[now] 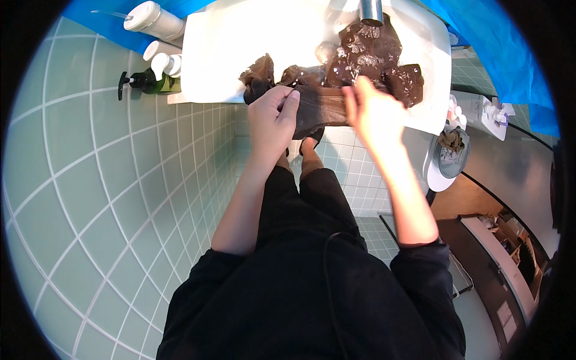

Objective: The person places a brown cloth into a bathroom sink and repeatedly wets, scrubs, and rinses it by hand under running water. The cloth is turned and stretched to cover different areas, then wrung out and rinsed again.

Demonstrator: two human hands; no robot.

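Note:
A dark, sheer wet garment (321,105), perhaps tights, is stretched between my two hands at the near edge of a white sink (252,31). My left hand (273,117) pinches its left end between thumb and fingers. On the other side, my right hand (375,110), slightly blurred, grips the right end. More dark wet fabric (371,49) lies bunched in the sink with water glistening on it, under a metal faucet spout (371,15). A crumpled dark piece (258,74) rests at the rim behind my left hand. Whether all the fabric is one piece I cannot tell.
Left of the sink stand a green pump bottle (155,83), a white pump bottle (166,65) and a white lidded container (155,22). A tiled wall (112,157) runs along the left. At right, a grey bin (452,155) holds crumpled stuff; blue sheeting (495,49) hangs above.

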